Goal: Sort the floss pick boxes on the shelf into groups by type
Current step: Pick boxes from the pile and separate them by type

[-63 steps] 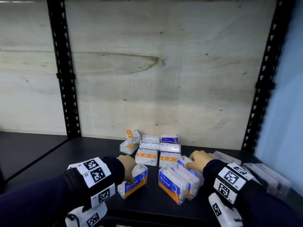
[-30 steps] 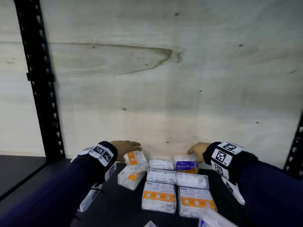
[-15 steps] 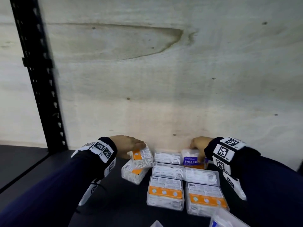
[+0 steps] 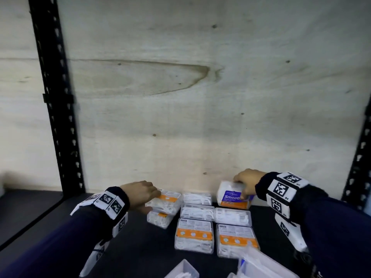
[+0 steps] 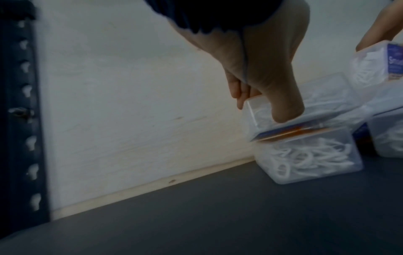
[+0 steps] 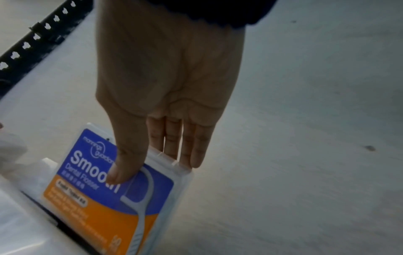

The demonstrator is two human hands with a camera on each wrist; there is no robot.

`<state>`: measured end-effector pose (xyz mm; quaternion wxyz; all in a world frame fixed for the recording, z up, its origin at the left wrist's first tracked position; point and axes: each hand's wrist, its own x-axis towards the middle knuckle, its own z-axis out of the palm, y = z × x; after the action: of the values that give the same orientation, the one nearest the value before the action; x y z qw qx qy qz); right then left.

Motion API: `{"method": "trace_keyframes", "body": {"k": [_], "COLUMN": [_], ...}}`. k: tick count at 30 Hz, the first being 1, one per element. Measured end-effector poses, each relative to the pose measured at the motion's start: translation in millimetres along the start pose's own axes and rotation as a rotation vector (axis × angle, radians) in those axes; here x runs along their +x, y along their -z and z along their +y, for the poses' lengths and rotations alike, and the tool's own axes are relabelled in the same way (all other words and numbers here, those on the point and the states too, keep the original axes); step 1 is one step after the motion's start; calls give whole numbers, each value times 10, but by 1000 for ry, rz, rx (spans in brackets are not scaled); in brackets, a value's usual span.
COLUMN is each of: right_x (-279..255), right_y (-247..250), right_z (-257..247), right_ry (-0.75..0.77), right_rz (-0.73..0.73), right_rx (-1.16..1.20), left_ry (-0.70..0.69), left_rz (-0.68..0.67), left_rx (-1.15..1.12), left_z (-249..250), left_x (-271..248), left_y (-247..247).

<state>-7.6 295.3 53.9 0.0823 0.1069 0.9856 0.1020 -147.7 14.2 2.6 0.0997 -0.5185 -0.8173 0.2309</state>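
Clear floss pick boxes lie clustered on the dark shelf (image 4: 140,251) near the plywood back wall. My left hand (image 4: 140,194) (image 5: 268,96) grips an orange-labelled box (image 4: 166,201) (image 5: 290,124), lying tilted on another orange-labelled box (image 4: 159,219) (image 5: 305,160). My right hand (image 4: 246,183) (image 6: 165,155) pinches the blue and orange "Smooth" box (image 4: 233,198) (image 6: 113,195), thumb on its label, fingers behind, holding it tilted up at the back right. Two flat orange-banded boxes (image 4: 193,235) lie in front, with unlabelled clear boxes (image 4: 197,212) behind them.
A black perforated upright (image 4: 58,121) stands at the left and another (image 4: 359,177) at the right. The pale plywood wall (image 4: 200,97) closes the back. More clear boxes (image 4: 261,265) sit at the bottom edge. Bare dark shelf lies left of the cluster.
My right hand has lifted and tilted the "Smooth" box up off the shelf. My left hand has closed round the upper orange-labelled box. The head view has pulled back slightly.
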Motion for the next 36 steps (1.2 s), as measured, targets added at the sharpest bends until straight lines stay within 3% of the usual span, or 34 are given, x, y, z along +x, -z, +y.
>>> {"method": "trace_keyframes", "body": {"k": [1,4,10,15,22,30,36], "right_x": [-44,-189,-377,-466,-665,-1260,-1754], "right_y": [8,50,172,188,259,423,354], "right_z": [-1,3,44,67,114,283,316], "right_ry": [3,1,-20,-37,-46,-61,-33], "right_rz": [-2,4,19,19,26,90,92], "right_rx": [9,27,93,119,128,163,159], "left_ry": [7,-26,337,467,465,373,304], "left_rz": [62,-16,-65,-31,-84,62,43], "left_rx": [-4,-108,-436,-460,-434,-372,-396], "left_z": [28,103,141,118,232,532,832], "left_x": [-22,-68,-10,136,248,95,-124], "left_y": [-17,120,282,294,402,855,1266]}}
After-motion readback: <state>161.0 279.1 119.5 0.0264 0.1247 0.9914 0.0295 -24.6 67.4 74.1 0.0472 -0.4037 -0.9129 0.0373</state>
